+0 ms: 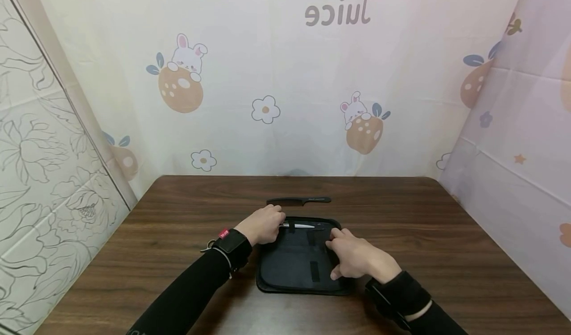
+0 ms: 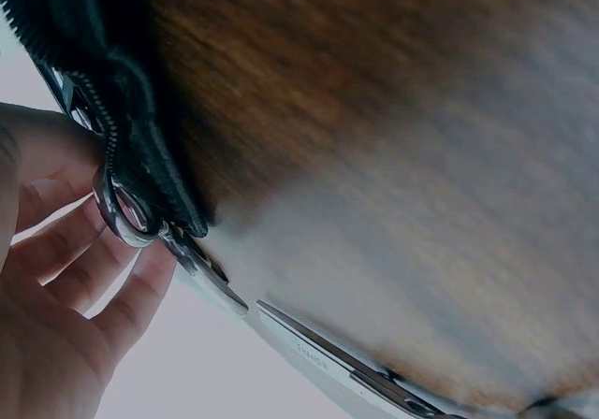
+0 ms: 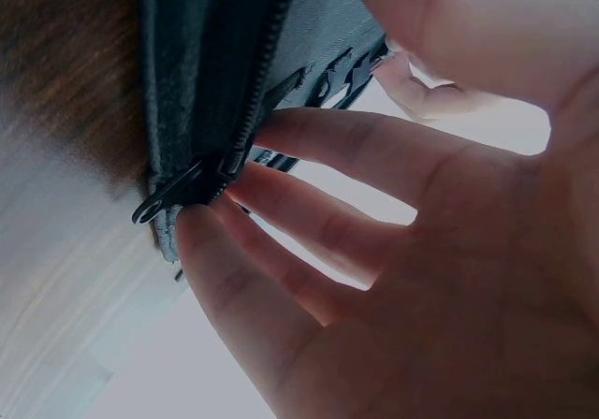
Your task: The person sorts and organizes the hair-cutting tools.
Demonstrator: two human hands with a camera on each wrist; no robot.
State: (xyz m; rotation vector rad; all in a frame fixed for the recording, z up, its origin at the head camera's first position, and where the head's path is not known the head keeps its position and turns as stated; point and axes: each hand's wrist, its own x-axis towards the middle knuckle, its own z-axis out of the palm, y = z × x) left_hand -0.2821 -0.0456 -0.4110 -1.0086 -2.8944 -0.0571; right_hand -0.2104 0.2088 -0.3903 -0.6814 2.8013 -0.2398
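A black zip case [image 1: 285, 265] lies opened flat on the wooden table, its inner side up. Silver scissors [image 1: 299, 225] lie along its far edge, blades under a strap. At the far left corner, my left hand [image 1: 262, 224] pinches the scissors' handles; in the left wrist view their finger rings [image 2: 122, 215] show beside the fingers and the case's zip edge. My right hand [image 1: 357, 255] rests over the case's right side, fingers fairly straight. In the right wrist view the fingertips touch the zipped rim near a zip pull [image 3: 167, 193].
A black comb [image 1: 299, 201] lies on the table [image 1: 200, 196] just beyond the case. Printed curtains [image 1: 267, 67] hang behind the table's far edge and along the right. A flower-patterned panel [image 1: 40, 176] stands at the left.
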